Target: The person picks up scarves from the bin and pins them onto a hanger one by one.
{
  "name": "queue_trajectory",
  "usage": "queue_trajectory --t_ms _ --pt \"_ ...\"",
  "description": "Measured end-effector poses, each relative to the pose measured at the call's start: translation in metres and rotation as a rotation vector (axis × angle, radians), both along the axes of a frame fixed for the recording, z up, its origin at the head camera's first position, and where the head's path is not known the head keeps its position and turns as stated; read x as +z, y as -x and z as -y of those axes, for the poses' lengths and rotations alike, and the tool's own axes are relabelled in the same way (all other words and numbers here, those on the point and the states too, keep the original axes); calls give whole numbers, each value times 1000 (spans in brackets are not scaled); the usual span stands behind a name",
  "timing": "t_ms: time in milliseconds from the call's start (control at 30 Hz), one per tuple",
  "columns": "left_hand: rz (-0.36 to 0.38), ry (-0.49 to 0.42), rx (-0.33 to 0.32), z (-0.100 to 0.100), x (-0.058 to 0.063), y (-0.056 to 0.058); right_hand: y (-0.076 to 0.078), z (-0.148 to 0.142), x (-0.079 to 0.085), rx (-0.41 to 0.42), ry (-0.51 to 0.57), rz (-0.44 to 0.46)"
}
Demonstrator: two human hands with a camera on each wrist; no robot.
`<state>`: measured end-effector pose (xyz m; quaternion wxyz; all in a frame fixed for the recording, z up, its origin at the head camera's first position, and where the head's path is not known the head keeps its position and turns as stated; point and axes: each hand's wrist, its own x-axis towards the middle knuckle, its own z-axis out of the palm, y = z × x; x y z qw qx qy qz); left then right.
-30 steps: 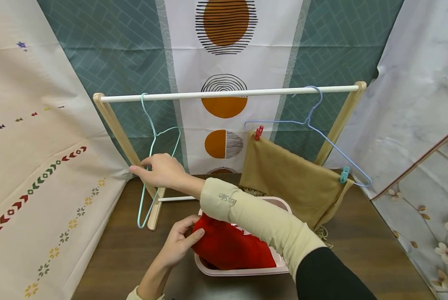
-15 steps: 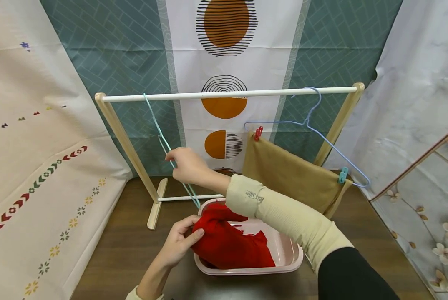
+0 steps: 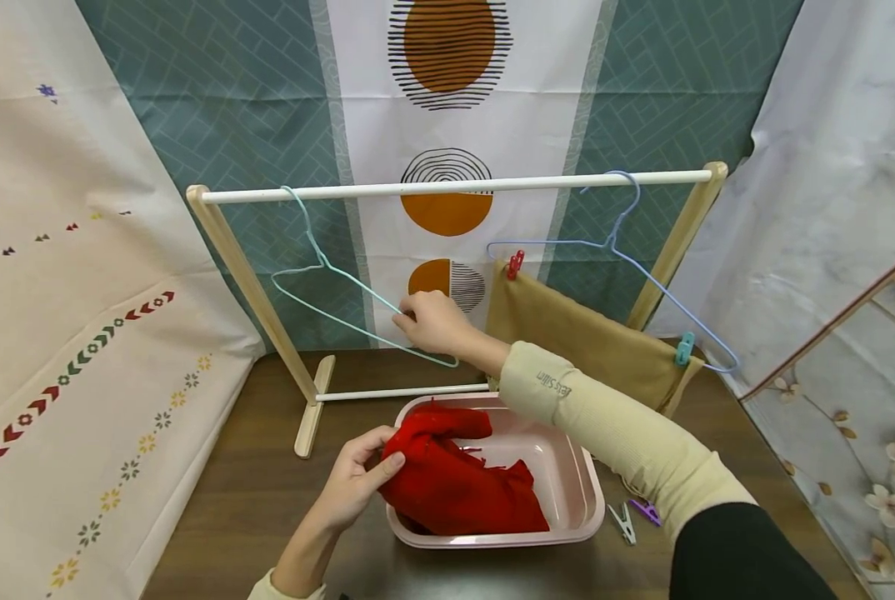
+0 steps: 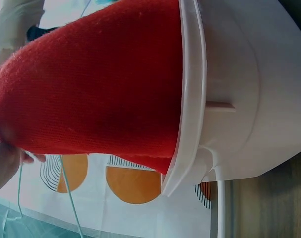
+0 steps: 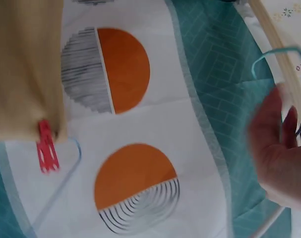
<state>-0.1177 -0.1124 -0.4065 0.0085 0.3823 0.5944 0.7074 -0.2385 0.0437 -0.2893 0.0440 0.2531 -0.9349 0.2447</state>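
Observation:
My left hand (image 3: 353,479) pinches one end of a red fringed scarf (image 3: 470,492), thumb on top, at the left side of a pink plastic basin (image 3: 560,467). The rest of the scarf lies in the basin; in the left wrist view the red cloth (image 4: 105,84) drapes over the rim. Above and behind, my right hand (image 3: 440,323) pinches the right arm of a light teal wire hanger (image 3: 342,271), whose hook sits on the white rail of a drying rack (image 3: 447,187). The right wrist view shows the hand (image 5: 281,153) blurred beside the hanger's end (image 5: 276,51).
To the right, a blue-purple hanger (image 3: 642,267) holds a tan fringed cloth (image 3: 567,333) by a red clothespin (image 3: 515,265) and a teal clothespin (image 3: 685,348). A white clothespin (image 3: 622,523) and a purple clothespin (image 3: 646,511) lie right of the basin. Patterned curtains surround the table.
My right hand has moved right, from the hanger's left side to its right arm. The teal hanger has swung round to face forward. The left hand and scarf stay nearly still.

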Motion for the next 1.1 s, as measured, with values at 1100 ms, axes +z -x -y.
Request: queue_trajectory --t_ms 1100 --pt "559 208 413 -2 -4 9 6 -45 -22 -67 406 617"
